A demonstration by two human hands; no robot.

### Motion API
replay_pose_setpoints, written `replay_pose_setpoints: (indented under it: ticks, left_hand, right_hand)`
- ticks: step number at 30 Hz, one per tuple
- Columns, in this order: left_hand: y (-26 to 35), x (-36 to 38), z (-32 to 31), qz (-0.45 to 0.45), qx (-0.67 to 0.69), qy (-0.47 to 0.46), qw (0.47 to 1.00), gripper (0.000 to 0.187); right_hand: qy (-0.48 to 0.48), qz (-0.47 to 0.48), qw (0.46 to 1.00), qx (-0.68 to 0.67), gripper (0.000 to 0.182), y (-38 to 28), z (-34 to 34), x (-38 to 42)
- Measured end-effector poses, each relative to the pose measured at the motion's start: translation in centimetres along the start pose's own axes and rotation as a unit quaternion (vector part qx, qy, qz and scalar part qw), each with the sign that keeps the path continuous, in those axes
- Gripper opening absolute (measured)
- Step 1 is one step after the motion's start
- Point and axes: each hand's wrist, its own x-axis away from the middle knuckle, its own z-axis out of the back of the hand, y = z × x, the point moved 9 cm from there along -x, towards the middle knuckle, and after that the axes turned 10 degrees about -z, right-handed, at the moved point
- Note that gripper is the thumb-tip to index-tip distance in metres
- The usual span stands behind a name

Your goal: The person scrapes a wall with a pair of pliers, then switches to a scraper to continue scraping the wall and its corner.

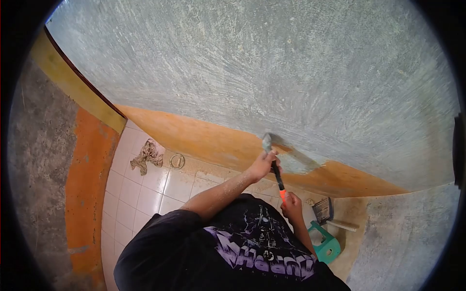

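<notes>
Both my hands are closed around one long tool (278, 178) with a black and orange handle and a small grey head. Its exact kind cannot be made out. My left hand (262, 165) grips the black shaft close below the head. Lower down, my right hand (292, 207) wraps the orange end of the handle. The tool's head is at the wall (252, 68), near the border between the rough grey surface and an orange painted band (208, 135). A bare, pale patch (297, 165) breaks the band just right of the head. Pale dust specks my left forearm.
A crumpled patterned cloth (147, 156) and a thin ring (177, 161) lie on the white floor tiles (127, 190) at left. A green plastic stool (330, 250), a pale stick-like object (343, 224) and a dark slotted item (322, 209) are at right.
</notes>
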Motion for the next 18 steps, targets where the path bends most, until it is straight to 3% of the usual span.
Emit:
replay_pose_setpoints:
  ticks: [4, 13, 18]
  left_hand:
    - [0.8, 0.4, 1.1, -0.017, 0.006, 0.024, 1.000, 0.039]
    - [1.1, 0.1, 1.4, -0.023, 0.009, 0.028, 0.999, 0.037]
    - [0.5, 0.2, 0.4, -0.012, 0.021, 0.016, 1.000, 0.037]
  right_hand:
    - [0.000, 0.032, 0.999, 0.003, 0.030, 0.4, -0.9, -1.0]
    - [-0.017, -0.022, 0.999, -0.019, 0.030, 0.5, -1.8, -0.5]
    - [0.011, 0.009, 1.000, -0.010, 0.028, -0.6, 0.4, 0.0]
